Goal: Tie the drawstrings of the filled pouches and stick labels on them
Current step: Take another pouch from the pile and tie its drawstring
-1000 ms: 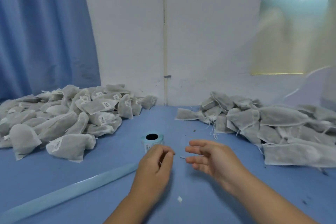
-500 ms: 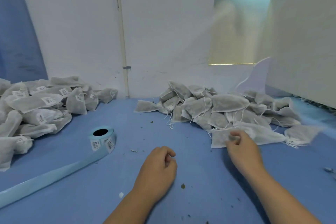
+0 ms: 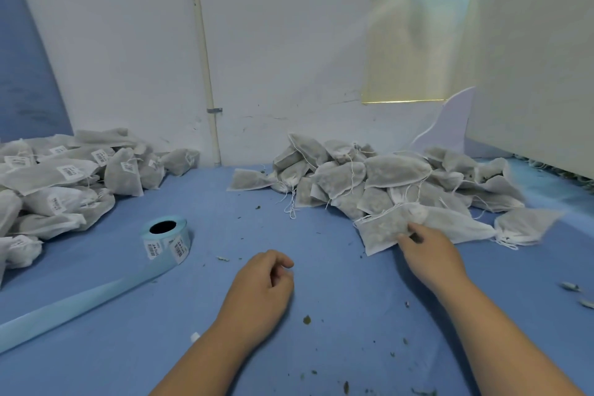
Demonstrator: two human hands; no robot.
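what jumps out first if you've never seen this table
A labelled heap of pouches lies at left, an unlabelled heap at right, on a blue table. Between them stands a label roll; the right hand grips a pouch at that heap's near edge.

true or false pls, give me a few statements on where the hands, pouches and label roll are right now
1. The right hand grips a pouch at the front of the right pile. True.
2. The left hand holds the roll. False: it is over the table, apart from the roll, fingers loosely curled.
3. Pouches in the left pile carry labels. True.
4. The roll sits inside the right pile. False: it stands on the table between the piles, nearer the left pile, its core hole facing up.
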